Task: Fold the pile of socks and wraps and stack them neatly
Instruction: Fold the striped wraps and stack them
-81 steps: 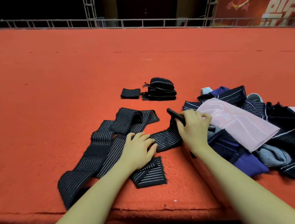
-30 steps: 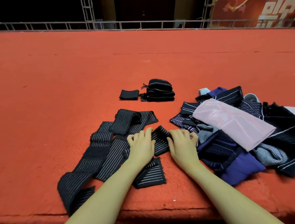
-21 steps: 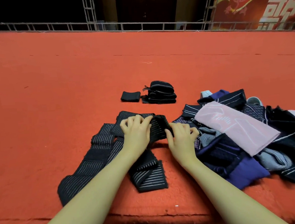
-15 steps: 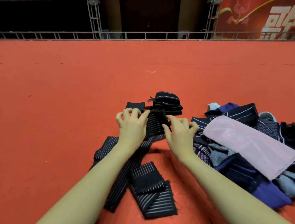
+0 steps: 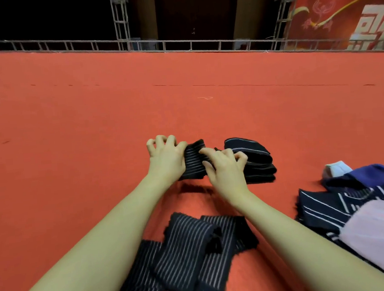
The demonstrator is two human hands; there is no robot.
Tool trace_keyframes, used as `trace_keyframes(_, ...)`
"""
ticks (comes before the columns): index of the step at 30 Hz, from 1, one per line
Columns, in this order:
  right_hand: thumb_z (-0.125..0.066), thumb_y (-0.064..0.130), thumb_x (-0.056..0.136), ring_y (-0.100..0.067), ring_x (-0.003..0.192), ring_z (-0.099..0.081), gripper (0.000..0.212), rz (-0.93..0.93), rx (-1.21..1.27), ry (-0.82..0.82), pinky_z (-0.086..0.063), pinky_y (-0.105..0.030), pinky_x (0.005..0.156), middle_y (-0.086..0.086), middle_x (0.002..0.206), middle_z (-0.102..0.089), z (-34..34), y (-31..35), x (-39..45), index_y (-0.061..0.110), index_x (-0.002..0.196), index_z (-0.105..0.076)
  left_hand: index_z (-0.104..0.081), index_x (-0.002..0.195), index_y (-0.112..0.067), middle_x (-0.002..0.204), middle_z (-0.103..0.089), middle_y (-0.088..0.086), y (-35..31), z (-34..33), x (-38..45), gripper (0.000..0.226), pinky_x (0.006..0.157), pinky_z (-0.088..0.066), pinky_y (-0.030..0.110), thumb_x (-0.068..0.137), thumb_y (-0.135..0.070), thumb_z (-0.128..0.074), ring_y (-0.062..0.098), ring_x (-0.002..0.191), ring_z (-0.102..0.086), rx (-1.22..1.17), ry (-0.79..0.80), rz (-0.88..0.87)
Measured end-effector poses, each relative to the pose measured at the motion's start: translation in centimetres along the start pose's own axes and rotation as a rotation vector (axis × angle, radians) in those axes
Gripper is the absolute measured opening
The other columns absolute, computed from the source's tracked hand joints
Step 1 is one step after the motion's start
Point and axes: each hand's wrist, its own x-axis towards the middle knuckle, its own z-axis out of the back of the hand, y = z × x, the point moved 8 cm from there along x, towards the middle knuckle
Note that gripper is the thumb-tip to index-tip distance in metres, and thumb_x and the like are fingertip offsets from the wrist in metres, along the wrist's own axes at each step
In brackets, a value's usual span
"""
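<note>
A folded black wrap with thin white stripes [image 5: 193, 160] is held between both hands just above the red carpet, far from me. My left hand [image 5: 165, 159] grips its left end and my right hand [image 5: 224, 165] grips its right end with curled fingers. Right beside it stands the stack of folded black pieces [image 5: 254, 161]. Several long striped black wraps [image 5: 190, 255] lie unfolded between my forearms. The loose pile of socks and wraps [image 5: 342, 200], with a pink cloth [image 5: 381, 233] on top, lies at the right.
The red carpeted platform [image 5: 92, 121] stretches far ahead and to the left. A metal truss railing [image 5: 178, 44] runs along its far edge. A red banner [image 5: 341, 16] hangs at the back right.
Both hands folded one striped wrap, lifted it and carried it forward to the stack of folded pieces. The small black piece left of the stack is now hidden behind my hands.
</note>
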Motion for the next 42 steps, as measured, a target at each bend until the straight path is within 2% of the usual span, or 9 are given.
trace_keyframes(4,-0.057,0.022,0.080,-0.025,0.081,-0.058,0.027,0.059,-0.062,0.026,-0.021,-0.036,0.076,0.005,0.076,-0.065,-3.5,-0.3,0.9,0.020,0.105,-0.068,-0.068,0.113,-0.020,0.105,-0.060,0.008,1.5,-3.8,2.4,0.027,0.088,-0.015,0.041,0.089,-0.017,-0.056,0.036,0.108,-0.047,0.037,0.097,-0.009)
trace_keyframes(7,-0.060,0.027,0.072,-0.029,0.088,-0.062,0.025,0.092,-0.224,0.068,-0.024,-0.037,0.079,0.000,0.092,-0.068,-6.0,-0.3,0.3,0.022,0.093,-0.071,-0.039,0.143,-0.024,0.139,-0.043,0.005,2.1,-6.6,2.0,0.045,0.100,-0.019,0.039,0.098,-0.029,-0.043,0.028,0.127,-0.037,-0.018,0.201,0.075)
trace_keyframes(12,-0.055,0.031,0.074,-0.026,0.113,-0.060,0.027,0.078,-0.327,0.174,-0.025,-0.041,0.088,0.001,0.117,-0.067,-7.8,-1.3,-1.2,0.023,0.092,-0.072,-0.039,0.143,-0.022,0.155,-0.028,-0.001,1.4,-7.6,-1.9,0.044,0.109,-0.016,0.034,0.101,-0.034,-0.035,0.014,0.140,-0.027,-0.170,0.229,0.079)
trace_keyframes(15,-0.056,0.033,0.076,-0.024,0.116,-0.060,0.031,0.063,-0.319,0.270,-0.022,-0.042,0.091,0.004,0.110,-0.070,-8.0,-1.3,-1.5,0.022,0.100,-0.073,-0.026,0.149,-0.028,0.160,-0.011,-0.006,1.6,-9.1,-3.8,0.047,0.114,-0.010,0.039,0.103,-0.038,-0.026,0.017,0.144,-0.017,-0.139,0.395,0.111)
trace_keyframes(19,-0.041,0.032,0.098,-0.013,0.131,-0.040,0.036,0.097,-0.132,0.440,-0.012,-0.037,0.095,0.013,0.137,-0.052,-7.0,-1.0,-1.5,0.029,0.132,-0.054,-0.011,0.152,-0.029,0.160,0.001,-0.006,1.8,-8.1,-4.3,0.051,0.116,-0.006,0.041,0.103,-0.030,-0.025,0.019,0.146,-0.006,-0.186,0.430,0.123)
trace_keyframes(23,-0.038,0.030,0.091,-0.014,0.109,-0.055,0.038,0.096,0.158,0.327,-0.017,-0.029,0.080,0.010,0.118,-0.063,-2.5,1.0,-2.1,0.024,0.120,-0.062,-0.016,0.151,-0.031,0.160,-0.006,-0.007,0.3,-4.5,-5.5,0.055,0.114,-0.004,0.037,0.100,-0.020,-0.031,0.016,0.146,-0.005,-0.250,0.352,0.079)
trace_keyframes(28,-0.040,0.033,0.092,-0.015,0.096,-0.059,0.034,0.073,0.268,0.325,-0.024,-0.030,0.082,0.012,0.106,-0.066,0.8,2.8,-5.1,0.023,0.111,-0.067,-0.033,0.146,-0.029,0.157,-0.019,-0.009,-0.8,-0.2,-8.7,0.048,0.109,-0.007,0.034,0.099,-0.019,-0.036,0.014,0.144,-0.012,-0.274,0.330,0.087)
trace_keyframes(38,-0.024,0.072,0.079,-0.004,0.122,-0.040,0.072,0.229,0.237,0.593,-0.011,-0.027,0.092,0.017,0.133,-0.051,6.1,7.7,-12.9,0.035,0.137,-0.044,-0.060,0.121,-0.024,0.127,-0.057,-0.012,-1.3,8.5,-15.2,0.028,0.097,-0.013,0.028,0.100,-0.029,-0.042,0.008,0.123,-0.043,-0.371,0.200,0.158)
trace_keyframes(42,-0.042,0.049,0.086,-0.012,0.100,-0.055,0.041,0.149,0.143,0.436,-0.013,-0.030,0.081,0.013,0.106,-0.065,7.8,7.9,-13.8,0.031,0.112,-0.067,-0.059,0.121,-0.027,0.125,-0.056,-0.013,-2.6,9.5,-18.3,0.030,0.096,-0.014,0.029,0.099,-0.035,-0.039,0.008,0.119,-0.042,-0.326,0.275,0.147)
